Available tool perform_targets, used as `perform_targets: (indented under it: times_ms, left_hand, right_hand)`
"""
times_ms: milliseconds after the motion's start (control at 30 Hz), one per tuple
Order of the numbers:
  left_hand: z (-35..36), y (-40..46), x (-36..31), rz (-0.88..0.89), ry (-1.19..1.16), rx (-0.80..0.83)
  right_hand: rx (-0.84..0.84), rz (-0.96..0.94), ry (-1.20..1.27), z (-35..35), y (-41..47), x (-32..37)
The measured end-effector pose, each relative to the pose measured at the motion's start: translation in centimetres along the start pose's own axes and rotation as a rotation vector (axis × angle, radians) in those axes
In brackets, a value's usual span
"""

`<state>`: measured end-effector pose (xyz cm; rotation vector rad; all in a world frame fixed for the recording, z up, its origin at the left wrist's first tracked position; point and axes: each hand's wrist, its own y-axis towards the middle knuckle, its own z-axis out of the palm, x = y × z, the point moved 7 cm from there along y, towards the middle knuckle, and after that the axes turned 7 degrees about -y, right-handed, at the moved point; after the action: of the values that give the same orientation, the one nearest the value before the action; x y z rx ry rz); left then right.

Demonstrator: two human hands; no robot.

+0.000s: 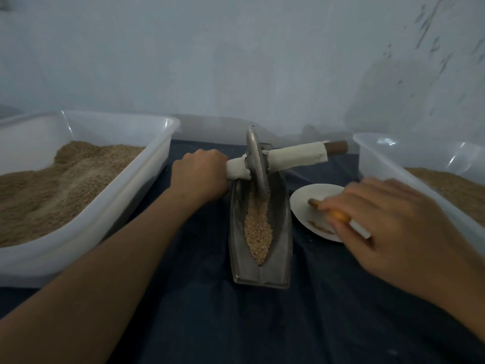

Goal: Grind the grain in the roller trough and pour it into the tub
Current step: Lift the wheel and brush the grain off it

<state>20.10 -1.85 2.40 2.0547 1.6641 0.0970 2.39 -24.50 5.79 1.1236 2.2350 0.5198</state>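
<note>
A boat-shaped metal trough lies in the middle on a dark cloth, with pale grain in its groove. A metal roller disc stands in the far end of the trough on a cloth-wrapped axle handle. My left hand grips the left end of that handle. My right hand hovers over a small white dish and holds an orange-handled tool, blurred, lying across the dish.
A clear tub full of ground brown meal stands at the left. A second clear tub holding brown grain stands at the right. A pale wall runs close behind. The dark cloth covers the near surface.
</note>
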Motion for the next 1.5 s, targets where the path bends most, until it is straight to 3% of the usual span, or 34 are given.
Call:
perform_targets:
  times_ms: [167, 367, 667, 867, 1200, 1400, 1500]
  left_hand:
    - [0.7, 0.0, 0.5, -0.016, -0.068, 0.029]
    - [0.4, 0.1, 0.4, 0.005, -0.023, -0.012]
    - [0.4, 0.2, 0.4, -0.007, -0.028, 0.017]
    - [0.5, 0.3, 0.4, -0.004, -0.008, 0.001]
    - [1.2, 0.5, 1.1, -0.028, -0.101, 0.039]
    - [0.9, 0.3, 1.0, -0.037, -0.085, 0.044]
    - [0.8, 0.3, 0.9, -0.035, -0.082, 0.041]
  right_hand:
    - [-0.241, 0.265, 0.186, -3.3, 2.6, -1.5]
    - [-0.433, 0.400, 0.327, -5.9, 5.0, -2.0]
    - [-0.317, 0.427, 0.526, -5.7, 6.7, 1.0]
    - [-0.210, 0.408, 0.503, -4.3, 6.8, 2.3]
    - [-0.270, 0.337, 0.384, -2.2, 7.6, 3.1]
    - [-0.393, 0.350, 0.368, -5.2, 7.0, 2.1]
    - [-0.352, 0.338, 0.422, -5.9, 7.0, 2.5]
